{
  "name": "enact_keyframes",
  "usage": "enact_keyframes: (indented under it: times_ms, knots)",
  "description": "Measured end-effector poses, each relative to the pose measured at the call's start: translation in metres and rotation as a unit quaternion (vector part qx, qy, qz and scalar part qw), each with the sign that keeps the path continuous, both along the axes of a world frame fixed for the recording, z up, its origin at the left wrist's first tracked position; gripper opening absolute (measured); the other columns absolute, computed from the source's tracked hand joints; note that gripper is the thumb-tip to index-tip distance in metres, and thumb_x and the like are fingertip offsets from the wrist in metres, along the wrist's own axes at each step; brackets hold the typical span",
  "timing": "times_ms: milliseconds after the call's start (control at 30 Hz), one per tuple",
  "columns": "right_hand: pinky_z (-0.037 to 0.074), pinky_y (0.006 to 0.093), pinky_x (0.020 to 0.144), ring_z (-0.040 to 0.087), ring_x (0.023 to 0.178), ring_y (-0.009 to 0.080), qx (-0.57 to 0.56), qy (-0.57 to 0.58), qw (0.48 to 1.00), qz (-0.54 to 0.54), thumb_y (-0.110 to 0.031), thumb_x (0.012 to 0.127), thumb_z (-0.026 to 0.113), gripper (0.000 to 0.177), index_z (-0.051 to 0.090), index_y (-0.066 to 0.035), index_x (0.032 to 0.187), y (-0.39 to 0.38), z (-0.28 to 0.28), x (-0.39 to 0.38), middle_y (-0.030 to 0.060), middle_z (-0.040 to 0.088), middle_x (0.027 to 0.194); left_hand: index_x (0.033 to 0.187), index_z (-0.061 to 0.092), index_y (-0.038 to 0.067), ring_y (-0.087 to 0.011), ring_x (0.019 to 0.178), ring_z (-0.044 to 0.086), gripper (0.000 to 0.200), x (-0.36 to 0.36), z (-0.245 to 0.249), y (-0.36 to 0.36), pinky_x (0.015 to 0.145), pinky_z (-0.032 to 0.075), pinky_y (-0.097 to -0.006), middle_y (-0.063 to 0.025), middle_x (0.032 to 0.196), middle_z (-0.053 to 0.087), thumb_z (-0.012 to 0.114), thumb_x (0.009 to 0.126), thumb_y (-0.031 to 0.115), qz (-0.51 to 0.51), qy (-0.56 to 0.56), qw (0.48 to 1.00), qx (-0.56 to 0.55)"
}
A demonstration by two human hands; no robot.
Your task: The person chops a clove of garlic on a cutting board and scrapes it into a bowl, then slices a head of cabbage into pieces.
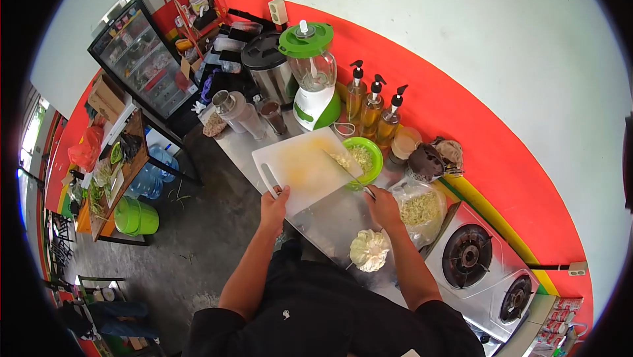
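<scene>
My left hand (pixel 274 206) is closed around the handle of a white cutting board (pixel 293 171), which has a yellowish stain on its surface. The board is tilted over the steel counter, with its far right edge at a light green bowl (pixel 378 161). In my right hand (pixel 382 208) is a knife (pixel 367 191), its blade lying along that edge of the board. Pale shredded cabbage (pixel 360 157) lies in the bowl, and some shreds are by the blade. Close to my right wrist are a plastic bag of shredded cabbage (pixel 420 209) and a pale cabbage head (pixel 369 250).
Behind the board stand a green-lidded blender (pixel 311 80), several pump bottles (pixel 371 104) and clear shakers (pixel 241 116). A gas stove (pixel 455 278) is at the right. On the left are a wooden table (pixel 132 159), a green bucket (pixel 136 216) and a glass-door fridge (pixel 142 60).
</scene>
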State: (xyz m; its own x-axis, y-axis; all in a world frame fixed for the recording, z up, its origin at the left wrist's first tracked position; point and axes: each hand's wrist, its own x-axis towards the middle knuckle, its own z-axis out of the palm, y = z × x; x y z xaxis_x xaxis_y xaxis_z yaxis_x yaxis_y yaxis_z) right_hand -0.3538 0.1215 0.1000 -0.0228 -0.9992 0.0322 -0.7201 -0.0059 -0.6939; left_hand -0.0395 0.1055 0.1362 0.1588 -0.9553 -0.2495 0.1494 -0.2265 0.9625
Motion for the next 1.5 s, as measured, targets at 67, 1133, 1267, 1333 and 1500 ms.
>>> enact_keyframes:
  times_ms: [67,1133,1267,1333,1500]
  knots:
    - [0.053,0.0513,0.078,0.067,0.090,0.0415,0.004,0.005,1.000,-0.016,-0.028,0.097,0.063,0.030,0.067,-0.009,0.119,0.000,0.001,0.002,0.0211,0.068,0.094,0.099,0.068,0.000,-0.0075,0.078,0.059,0.019,-0.003,0.002,-0.002,0.071,0.046,-0.0262,-0.0003,0.088,0.067,0.064,0.101,0.019,0.000,-0.011,1.000,-0.002]
    - [0.052,0.0454,0.074,0.066,0.083,0.0414,-0.042,-0.171,0.982,0.065,-0.015,0.095,0.066,0.028,0.066,0.001,0.119,0.048,0.047,0.067,0.0233,0.067,0.092,0.093,0.067,0.003,-0.0056,0.070,0.057,0.019,-0.026,-0.008,0.012,0.063,0.045,-0.0244,0.0018,0.080,0.065,0.062,0.103,0.019,0.008,-0.027,1.000,-0.009]
    - [0.052,0.0462,0.073,0.066,0.081,0.0415,-0.050,-0.163,0.984,0.042,-0.015,0.095,0.065,0.027,0.067,0.001,0.118,0.035,0.010,0.057,0.0228,0.066,0.089,0.084,0.062,0.006,-0.0029,0.068,0.045,0.021,-0.029,-0.004,0.014,0.060,0.036,-0.0244,0.0062,0.075,0.056,0.064,0.101,0.018,0.018,-0.021,1.000,-0.013]
    - [0.052,0.0468,0.073,0.065,0.080,0.0420,-0.073,-0.138,0.988,-0.016,-0.016,0.096,0.064,0.026,0.067,0.000,0.116,0.023,-0.010,0.044,0.0228,0.066,0.088,0.083,0.062,0.006,-0.0030,0.067,0.046,0.022,-0.031,-0.004,0.014,0.060,0.036,-0.0245,0.0062,0.075,0.057,0.064,0.101,0.018,0.017,-0.020,1.000,-0.014]
    - [0.052,0.0502,0.078,0.067,0.091,0.0441,-0.015,-0.114,0.991,-0.069,-0.019,0.097,0.062,0.026,0.068,0.000,0.114,0.006,-0.027,0.019,0.0275,0.069,0.097,0.084,0.062,0.006,-0.0029,0.066,0.044,0.022,-0.028,-0.003,0.014,0.059,0.035,-0.0251,0.0064,0.073,0.055,0.064,0.101,0.019,0.024,-0.036,0.999,-0.016]
